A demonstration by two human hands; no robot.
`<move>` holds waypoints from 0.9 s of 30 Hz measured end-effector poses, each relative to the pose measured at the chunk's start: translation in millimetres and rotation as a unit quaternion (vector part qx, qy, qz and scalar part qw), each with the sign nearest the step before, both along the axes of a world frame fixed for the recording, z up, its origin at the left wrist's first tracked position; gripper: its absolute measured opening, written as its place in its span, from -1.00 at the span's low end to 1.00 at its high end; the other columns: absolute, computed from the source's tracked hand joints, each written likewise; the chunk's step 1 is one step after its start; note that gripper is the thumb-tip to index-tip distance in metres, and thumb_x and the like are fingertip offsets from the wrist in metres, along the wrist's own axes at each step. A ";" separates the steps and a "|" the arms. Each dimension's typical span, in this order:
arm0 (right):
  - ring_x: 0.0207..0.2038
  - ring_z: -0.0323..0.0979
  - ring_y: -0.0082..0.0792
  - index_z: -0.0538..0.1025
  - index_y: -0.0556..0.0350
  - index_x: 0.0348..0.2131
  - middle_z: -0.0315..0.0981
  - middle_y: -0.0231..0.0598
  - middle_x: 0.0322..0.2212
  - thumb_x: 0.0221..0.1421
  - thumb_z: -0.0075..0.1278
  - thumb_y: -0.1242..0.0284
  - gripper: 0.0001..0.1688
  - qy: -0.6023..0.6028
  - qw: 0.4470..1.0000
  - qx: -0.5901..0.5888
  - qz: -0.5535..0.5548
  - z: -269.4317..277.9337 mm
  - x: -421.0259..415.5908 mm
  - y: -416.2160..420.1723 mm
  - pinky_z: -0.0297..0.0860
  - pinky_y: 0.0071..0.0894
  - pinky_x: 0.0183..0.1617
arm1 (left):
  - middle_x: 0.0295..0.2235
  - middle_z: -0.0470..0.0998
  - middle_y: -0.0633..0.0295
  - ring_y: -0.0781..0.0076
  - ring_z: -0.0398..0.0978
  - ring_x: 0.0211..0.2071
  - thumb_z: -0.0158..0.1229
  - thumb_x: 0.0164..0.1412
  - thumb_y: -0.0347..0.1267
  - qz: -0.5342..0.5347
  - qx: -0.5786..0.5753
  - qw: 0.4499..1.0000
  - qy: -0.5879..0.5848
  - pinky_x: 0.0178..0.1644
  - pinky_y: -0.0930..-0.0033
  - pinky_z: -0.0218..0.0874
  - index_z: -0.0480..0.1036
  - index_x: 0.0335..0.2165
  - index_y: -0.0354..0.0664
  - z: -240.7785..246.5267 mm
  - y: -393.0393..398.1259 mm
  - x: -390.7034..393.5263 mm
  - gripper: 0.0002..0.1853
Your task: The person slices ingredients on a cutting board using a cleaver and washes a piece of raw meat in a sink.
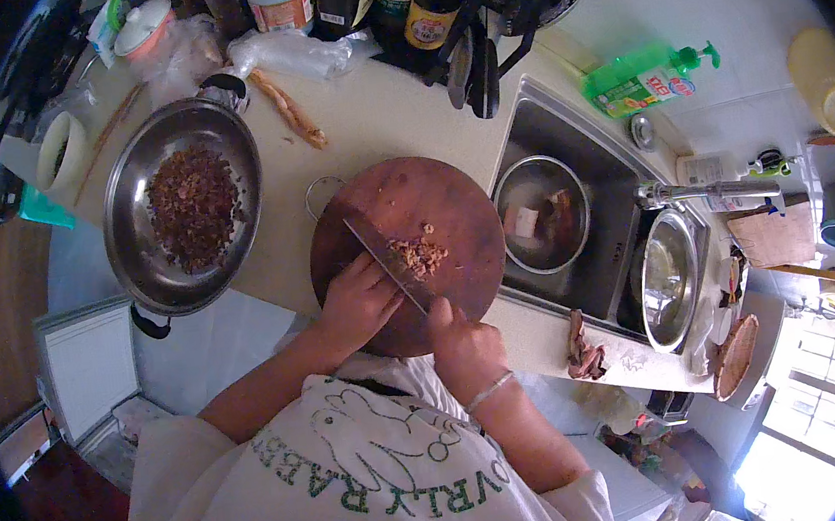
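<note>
A kitchen cleaver (386,266) stands nearly on edge on a round wooden chopping board (448,190), its thin blade slanting across the middle. My right hand (467,342) is shut on its handle at the near end. The fingers of my left hand (361,300) lie bent on the board, close against the blade's left side. Whatever may be under those fingers is hidden. A small heap of chopped brown food (421,255) sits to the right of the blade, with a few crumbs around it. A metal ring (322,194) shows at the board's far left edge.
Left of the board, a two-handled steel pan (227,128) holds dark chopped bits (194,207). A brown root-like piece (288,109) lies beyond. To the right is a sink (604,160) containing a steel bowl (587,233). Bottles (431,14) and hanging utensils (475,74) crowd the back.
</note>
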State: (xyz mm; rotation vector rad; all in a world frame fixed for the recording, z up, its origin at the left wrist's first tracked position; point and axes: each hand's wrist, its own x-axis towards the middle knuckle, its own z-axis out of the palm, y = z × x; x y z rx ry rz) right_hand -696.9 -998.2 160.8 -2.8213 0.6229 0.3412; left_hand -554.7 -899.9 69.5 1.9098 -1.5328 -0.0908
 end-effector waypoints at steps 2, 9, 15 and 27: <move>-0.64 0.47 -0.08 0.24 0.18 -0.34 0.43 -0.12 -0.63 -0.13 -0.08 0.55 -0.73 -0.026 0.999 -0.031 0.005 -9.0 9.1 -5.5 0.39 -0.19 -0.62 | -0.21 0.45 0.17 0.10 0.35 -0.12 0.20 -0.14 -0.38 0.006 -0.019 0.999 -0.028 -0.05 0.20 0.26 0.48 -0.30 -0.18 6.8 -3.9 1.3 -0.69; -0.60 0.49 -0.10 0.23 0.16 -0.32 0.44 -0.09 -0.56 0.00 -0.17 0.53 -0.82 0.018 1.000 0.024 -0.008 17.8 -7.6 -9.8 0.42 -0.21 -0.60 | -0.20 0.43 0.18 0.15 0.34 -0.13 0.17 -0.13 -0.43 0.051 -0.056 0.997 0.009 -0.08 0.25 0.28 0.47 -0.30 -0.15 16.2 -3.8 0.0 -0.71; -0.60 0.50 -0.16 0.25 0.16 -0.34 0.43 -0.12 -0.56 -0.02 -0.15 0.52 -0.82 0.036 0.999 0.016 0.001 4.2 -10.0 -3.2 0.42 -0.21 -0.61 | -0.24 0.45 0.20 0.14 0.36 -0.16 0.17 -0.13 -0.42 0.013 -0.037 0.999 0.013 -0.07 0.24 0.27 0.48 -0.33 -0.15 5.6 1.2 0.9 -0.74; -0.57 0.50 -0.10 0.21 0.11 -0.37 0.44 -0.11 -0.54 0.01 -0.18 0.53 -0.86 0.053 0.998 0.024 -0.010 20.1 -3.1 -6.6 0.43 -0.17 -0.58 | -0.26 0.46 0.23 0.18 0.37 -0.17 0.16 -0.11 -0.37 0.055 -0.050 0.996 -0.043 -0.04 0.25 0.25 0.49 -0.34 -0.15 18.2 1.5 4.2 -0.75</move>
